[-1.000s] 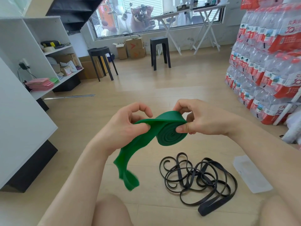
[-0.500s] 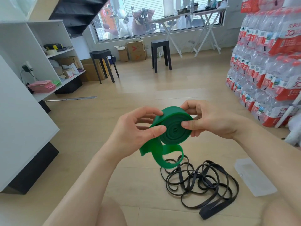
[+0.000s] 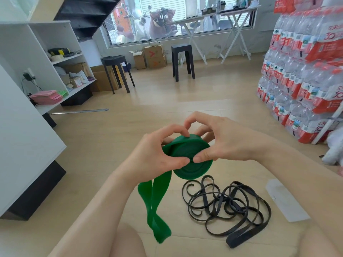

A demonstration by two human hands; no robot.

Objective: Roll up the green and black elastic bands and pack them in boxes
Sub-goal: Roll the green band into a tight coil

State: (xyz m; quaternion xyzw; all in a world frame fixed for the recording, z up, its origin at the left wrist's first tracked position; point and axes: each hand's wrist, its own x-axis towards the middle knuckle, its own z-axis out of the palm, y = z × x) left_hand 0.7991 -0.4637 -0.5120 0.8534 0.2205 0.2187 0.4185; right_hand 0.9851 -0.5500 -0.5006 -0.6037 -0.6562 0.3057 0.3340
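A wide green elastic band is wound into a thick roll held above the floor between both hands. My left hand pinches the roll's left side, thumb on its face and fingers over the top. My right hand grips the right side, its thumb tip meeting the left thumb on the roll's face. The band's loose tail hangs down from the roll in a twisted loop. Several thin black elastic bands lie in a tangled pile on the wooden floor, below and right of the roll.
A clear plastic bag lies on the floor right of the black bands. Stacked packs of bottled water fill the right side. A white shelf unit stands left, two black stools farther back. My bare knees show at the bottom edge.
The roll has been turned and now both thumbs meet on its face. The loose green tail hangs longer and lower to the left than half a second ago.
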